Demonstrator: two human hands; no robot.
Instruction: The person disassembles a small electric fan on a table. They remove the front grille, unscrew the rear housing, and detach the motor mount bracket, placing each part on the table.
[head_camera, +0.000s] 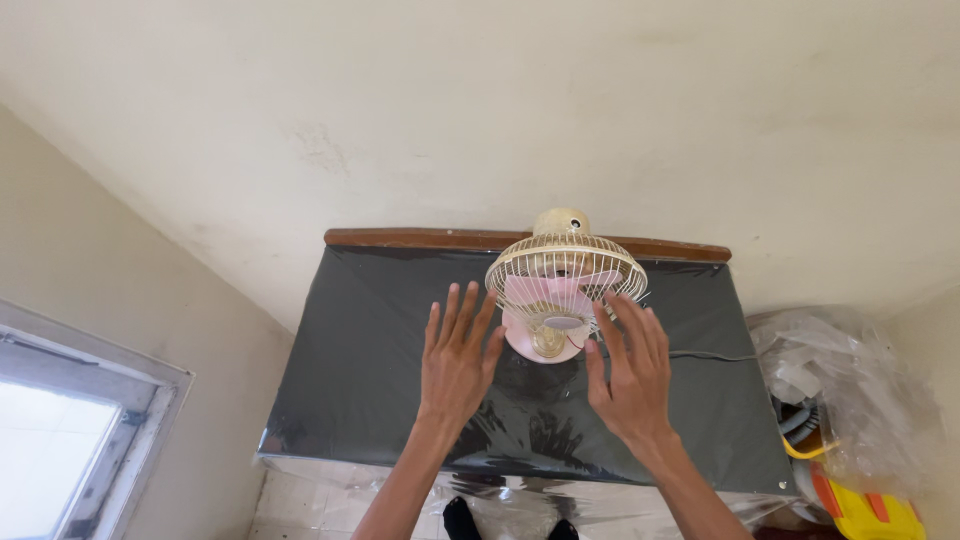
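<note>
Both arms are up and out over the table, and neither has anything in it. The left hand is flat and spread, fingers splayed, hovering just short of the small fan, which sits at about one o'clock from it. The right hand is spread the same way, and its fingertips overlap the lower right edge of the cream wire cage; whether they actually touch the wire I can't tell from here.

The fan lies toward the far edge of the table, cage up, pale pink blades showing through the wire and a pink hub at the front, with a cream motor housing at twelve o'clock behind it. I'd judge this as the approach: two hands closing in from either side, no grip yet. Taking hold would call for a hand on each flank of the cage, at nine and three o'clock, fingers curling on the rim rather than poking between the wires.

The black-covered table is glossy and smooth under the hands. A thin cord trails off toward three o'clock and could snag. Beyond it, a heap of clear plastic bags and a yellow and orange item crowd the corner. A window sits low at eight o'clock.
</note>
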